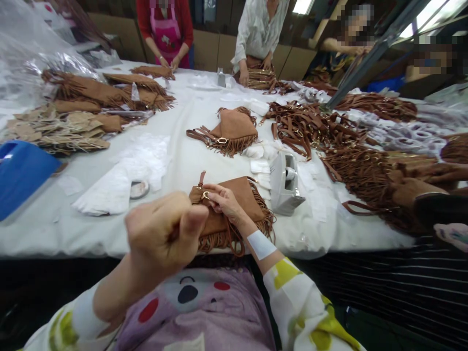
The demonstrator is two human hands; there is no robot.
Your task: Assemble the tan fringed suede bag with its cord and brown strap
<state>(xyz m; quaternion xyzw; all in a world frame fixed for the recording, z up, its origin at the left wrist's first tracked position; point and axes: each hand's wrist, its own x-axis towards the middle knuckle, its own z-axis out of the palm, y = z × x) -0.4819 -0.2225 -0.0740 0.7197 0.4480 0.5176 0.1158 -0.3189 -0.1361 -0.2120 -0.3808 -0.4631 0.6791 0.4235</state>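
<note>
A brown fringed bag (243,195) lies at the table's front edge, before my body. My right hand (225,201) pinches a gold metal ring (205,195) at the bag's left end, thumb and fingers closed on it. A short brown strap tab (202,178) sticks up beside that ring. Close to the camera, my left hand (164,229) is raised as a fist left of the bag and covers part of its left side. Its fingers are curled in, so whatever they may hold is hidden. Further back lies a second fringed bag (237,127) with a buckled strap.
A grey dispenser (287,185) stands right of the bag. White wrapping sheets (109,187) and a tape roll (139,189) lie left, near a blue bin (25,175). Brown straps (310,124) are heaped on the right. Co-workers stand across the table; another person's arm reaches in from the right.
</note>
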